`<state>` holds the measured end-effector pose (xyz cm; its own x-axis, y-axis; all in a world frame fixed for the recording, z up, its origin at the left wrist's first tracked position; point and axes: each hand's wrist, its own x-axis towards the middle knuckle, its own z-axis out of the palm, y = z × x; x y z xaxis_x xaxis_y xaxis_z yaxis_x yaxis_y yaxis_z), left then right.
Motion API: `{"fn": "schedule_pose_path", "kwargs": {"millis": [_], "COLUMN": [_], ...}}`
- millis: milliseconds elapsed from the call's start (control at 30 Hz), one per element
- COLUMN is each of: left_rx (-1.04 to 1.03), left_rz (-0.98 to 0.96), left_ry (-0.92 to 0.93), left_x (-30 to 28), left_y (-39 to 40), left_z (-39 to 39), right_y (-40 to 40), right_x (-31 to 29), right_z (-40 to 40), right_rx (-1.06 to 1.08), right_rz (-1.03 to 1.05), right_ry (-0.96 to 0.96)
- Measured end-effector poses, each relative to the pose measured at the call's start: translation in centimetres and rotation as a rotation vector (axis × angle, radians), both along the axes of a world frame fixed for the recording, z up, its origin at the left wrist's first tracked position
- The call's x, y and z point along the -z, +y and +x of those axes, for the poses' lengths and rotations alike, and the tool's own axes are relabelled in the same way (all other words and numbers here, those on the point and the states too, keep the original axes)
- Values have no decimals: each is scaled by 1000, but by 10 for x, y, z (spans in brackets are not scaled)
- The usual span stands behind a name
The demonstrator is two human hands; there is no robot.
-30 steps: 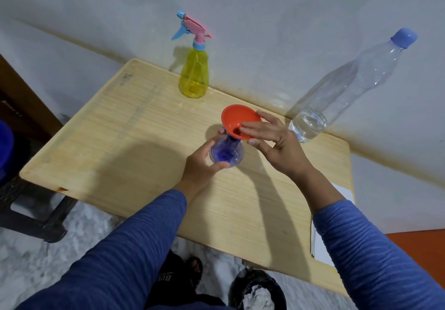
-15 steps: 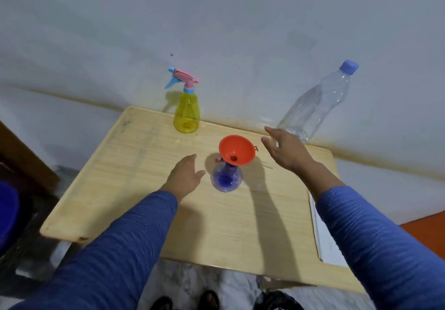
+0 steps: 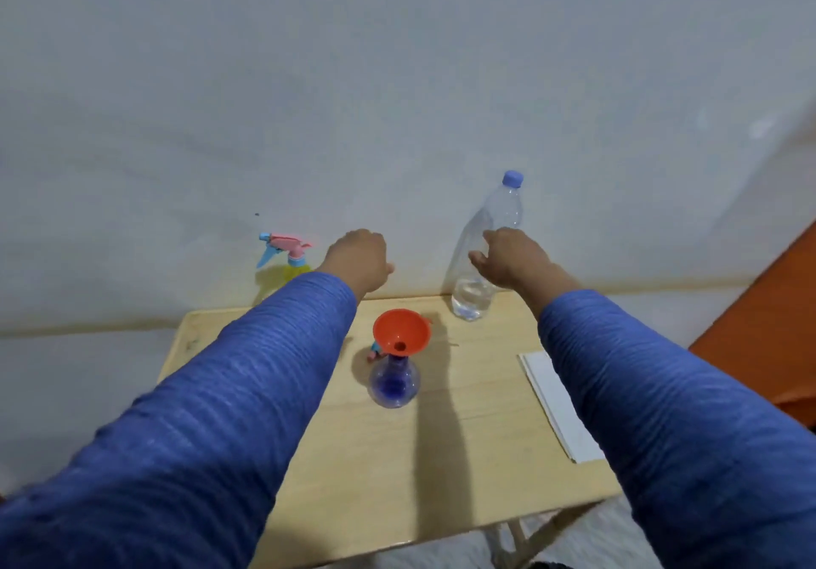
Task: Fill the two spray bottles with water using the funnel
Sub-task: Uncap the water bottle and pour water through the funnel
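Observation:
A small clear blue spray bottle [image 3: 394, 385] stands without its head at the middle of the wooden table [image 3: 477, 471], and an orange funnel [image 3: 401, 332] sits in its neck. A pink and blue spray head [image 3: 375, 351] lies just behind it. The yellow spray bottle [image 3: 285, 275], pink trigger head on, stands at the back left, half hidden by my left sleeve. A tall clear water bottle [image 3: 496, 211] with a blue cap leans at the back right, with a little water at its bottom. My right hand [image 3: 508, 261] reaches onto its middle, fingers spread. My left hand [image 3: 358, 261] hovers curled and holds nothing.
A white sheet or thin book [image 3: 558, 405] lies along the table's right edge. A pale wall [image 3: 397, 105] rises directly behind the table. An orange surface [image 3: 777, 303] shows at the far right. The table's folding leg is at the lower right.
The view has tilted up. My right hand has moved from beside the funnel to the water bottle. My left hand has lifted off the table, away from the blue bottle.

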<state>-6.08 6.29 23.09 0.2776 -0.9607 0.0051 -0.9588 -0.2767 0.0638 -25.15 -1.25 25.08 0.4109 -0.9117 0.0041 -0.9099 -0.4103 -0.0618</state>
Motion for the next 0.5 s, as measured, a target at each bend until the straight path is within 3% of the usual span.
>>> {"fn": "schedule_pose_path", "kwargs": {"millis": [267, 500], "left_rx": [200, 313], "left_rz": [-250, -364], "left_ry": [-35, 13], "left_x": [-64, -61], "left_y": [-56, -114], "left_z": [-60, -97], "right_y": [-33, -89], "right_x": [-54, -59], "right_z": [-32, -44], "right_rx": [104, -10], "right_rz": [-171, -217], "right_ry": [-65, -126]}}
